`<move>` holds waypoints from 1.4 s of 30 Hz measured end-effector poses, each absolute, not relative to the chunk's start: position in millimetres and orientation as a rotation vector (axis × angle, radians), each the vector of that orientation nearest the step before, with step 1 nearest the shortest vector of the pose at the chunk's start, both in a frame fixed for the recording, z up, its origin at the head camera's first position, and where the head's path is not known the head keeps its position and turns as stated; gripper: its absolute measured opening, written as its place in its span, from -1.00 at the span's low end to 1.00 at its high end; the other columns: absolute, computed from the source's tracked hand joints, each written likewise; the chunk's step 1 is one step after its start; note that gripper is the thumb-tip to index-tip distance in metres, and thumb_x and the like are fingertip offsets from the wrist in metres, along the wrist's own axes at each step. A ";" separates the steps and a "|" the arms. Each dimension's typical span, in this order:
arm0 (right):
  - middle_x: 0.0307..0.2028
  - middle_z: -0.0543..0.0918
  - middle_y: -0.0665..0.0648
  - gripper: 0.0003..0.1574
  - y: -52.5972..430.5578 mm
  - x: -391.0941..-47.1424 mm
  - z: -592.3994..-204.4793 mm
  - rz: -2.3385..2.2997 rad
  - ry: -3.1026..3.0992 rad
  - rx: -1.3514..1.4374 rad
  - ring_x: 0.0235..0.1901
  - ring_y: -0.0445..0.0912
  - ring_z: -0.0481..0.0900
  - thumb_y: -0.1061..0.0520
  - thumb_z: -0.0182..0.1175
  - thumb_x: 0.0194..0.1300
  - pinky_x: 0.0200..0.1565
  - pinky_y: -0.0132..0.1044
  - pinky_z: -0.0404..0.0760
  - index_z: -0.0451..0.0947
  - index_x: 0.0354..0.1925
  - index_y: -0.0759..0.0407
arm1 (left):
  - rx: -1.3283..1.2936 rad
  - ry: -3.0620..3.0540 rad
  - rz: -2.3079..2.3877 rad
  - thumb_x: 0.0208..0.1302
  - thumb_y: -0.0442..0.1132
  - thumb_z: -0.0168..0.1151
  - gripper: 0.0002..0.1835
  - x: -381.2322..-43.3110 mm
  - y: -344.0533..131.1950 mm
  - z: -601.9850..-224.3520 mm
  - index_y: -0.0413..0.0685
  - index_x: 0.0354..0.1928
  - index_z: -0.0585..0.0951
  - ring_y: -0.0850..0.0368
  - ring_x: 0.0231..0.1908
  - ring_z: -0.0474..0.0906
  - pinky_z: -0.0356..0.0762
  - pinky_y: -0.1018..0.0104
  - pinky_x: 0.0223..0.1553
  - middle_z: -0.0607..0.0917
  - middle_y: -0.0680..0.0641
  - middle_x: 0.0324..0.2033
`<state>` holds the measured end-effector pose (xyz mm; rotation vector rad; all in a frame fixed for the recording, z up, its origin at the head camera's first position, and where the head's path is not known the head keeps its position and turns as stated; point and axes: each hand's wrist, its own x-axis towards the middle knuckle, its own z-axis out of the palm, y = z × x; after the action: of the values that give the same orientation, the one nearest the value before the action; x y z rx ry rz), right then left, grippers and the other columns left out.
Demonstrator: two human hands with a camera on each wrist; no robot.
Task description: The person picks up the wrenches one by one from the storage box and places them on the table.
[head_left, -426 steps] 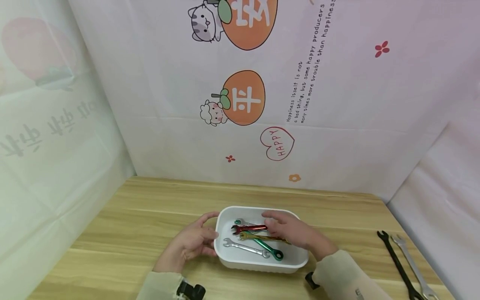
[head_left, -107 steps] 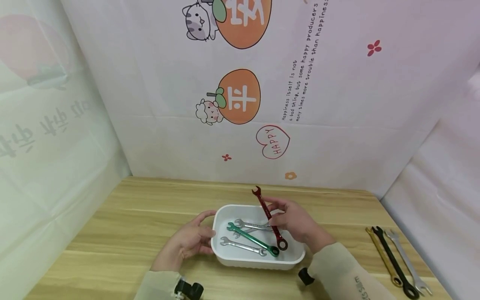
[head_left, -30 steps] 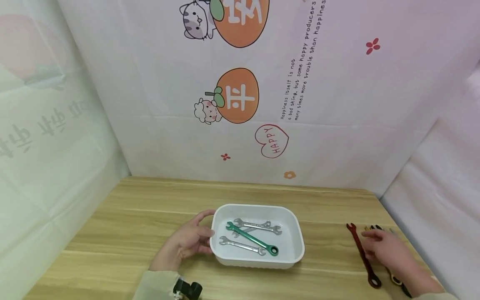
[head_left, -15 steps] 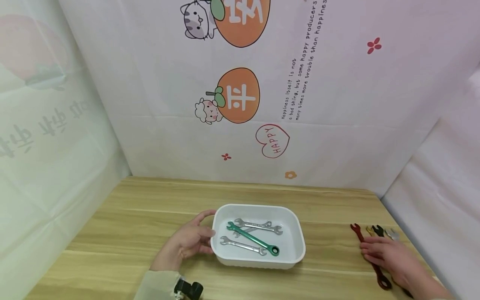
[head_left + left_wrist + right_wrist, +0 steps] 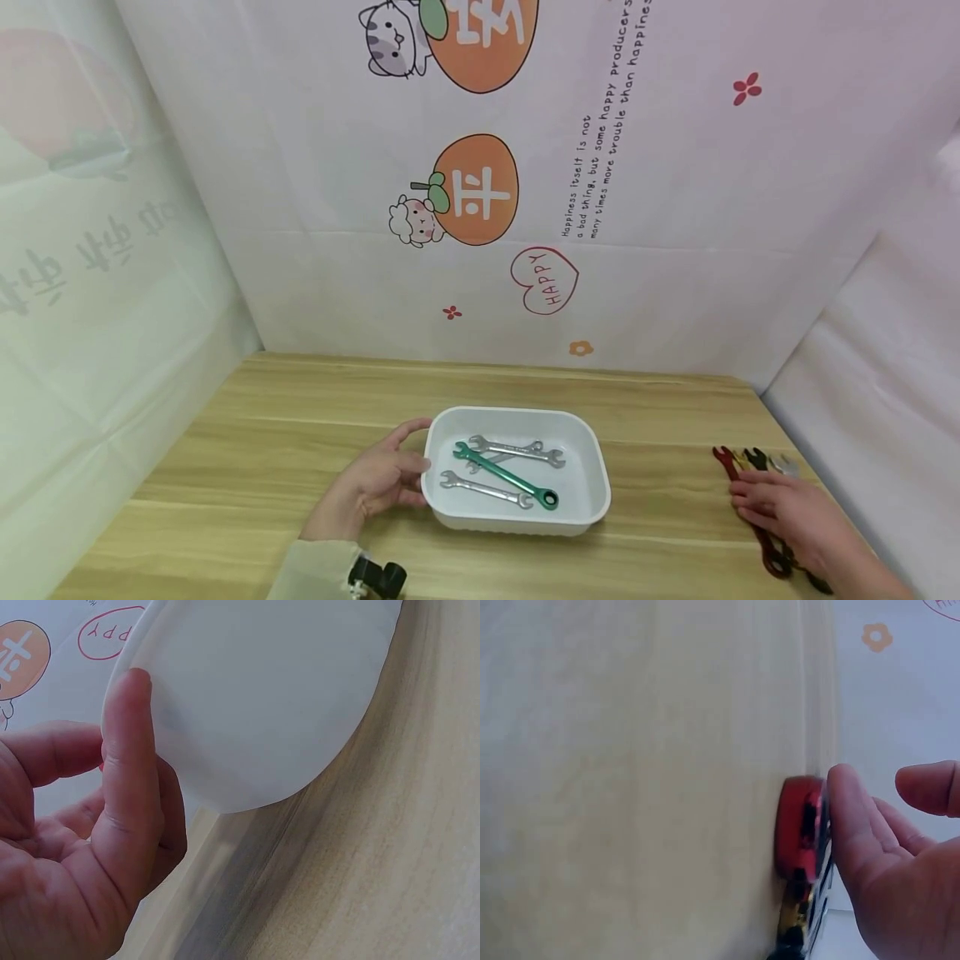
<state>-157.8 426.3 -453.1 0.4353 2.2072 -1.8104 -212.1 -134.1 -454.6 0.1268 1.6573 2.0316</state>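
Observation:
My left hand [image 5: 371, 475] holds the left end of a white plastic box [image 5: 596, 492], thumb at the rim and fingers against the outer wall [image 5: 262, 712]. Inside lie a green ratchet wrench [image 5: 510, 478], a silver wrench [image 5: 483, 490] nearest me, and two more silver wrenches crossing under or behind the green one. At the table's right side, my right hand [image 5: 791, 517] lies over a row of wrenches. Its extended fingers touch a red ratchet wrench [image 5: 772, 554], with the thumb [image 5: 926, 786] standing apart. The hand covers the middle of that row.
Beyond the red wrench, ends of a gold wrench [image 5: 741, 460], a black wrench [image 5: 756, 458] and a larger silver wrench [image 5: 784, 467] show near the table's right edge. Printed white cloth [image 5: 660, 317] hangs behind the wooden table [image 5: 300, 400] and at both sides.
Since the earliest frame, the gold and red wrenches have left the box for the right-hand row. In the last second, my right hand has slid the red wrench rightward; my left stays put.

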 end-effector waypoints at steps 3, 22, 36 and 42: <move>0.12 0.57 0.28 -0.18 422.9 -158.7 -447.2 -1.870 2.134 0.342 -0.01 -0.01 0.63 0.12 -0.09 0.59 0.09 -0.04 0.61 -0.22 0.45 0.62 | 0.123 1.657 2.034 0.25 -0.48 0.11 -0.22 -212.1 -135.0 -455.4 0.03 0.49 0.15 -0.03 -0.43 0.61 0.71 0.17 -0.45 0.60 -0.37 -0.30; 0.25 0.44 0.46 -0.19 219.9 -181.2 -388.2 -1.721 1.795 -0.768 0.24 0.29 0.41 -0.18 -0.66 0.60 0.31 0.03 0.36 -0.01 0.56 0.20 | 0.134 1.638 2.043 0.25 -0.49 0.10 -0.22 -213.4 -134.8 -455.4 0.01 0.49 0.14 -0.02 -0.43 0.61 0.71 0.18 -0.46 0.61 -0.30 -0.36; 0.10 0.55 0.49 -0.09 167.0 -202.3 -412.4 -1.537 1.997 -0.491 0.16 0.31 0.49 -0.34 -0.43 0.57 0.26 0.22 0.36 0.09 0.51 0.27 | 0.130 1.631 2.046 0.24 -0.49 0.10 -0.22 -213.3 -134.2 -456.0 0.00 0.49 0.14 -0.02 -0.45 0.61 0.70 0.20 -0.49 0.61 -0.34 -0.38; 0.08 0.55 0.52 -0.07 169.1 -205.9 -414.8 -1.574 1.946 -0.460 0.15 0.33 0.49 -0.34 -0.40 0.57 0.23 0.21 0.40 0.05 0.51 0.32 | 0.125 1.634 2.045 0.25 -0.49 0.10 -0.23 -214.8 -134.5 -456.7 0.02 0.48 0.15 -0.01 -0.46 0.61 0.70 0.19 -0.48 0.61 -0.32 -0.37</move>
<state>-205.9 169.1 -414.8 -0.4604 1.9460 -1.5737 -214.8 -134.5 -456.7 0.1253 1.6341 2.0453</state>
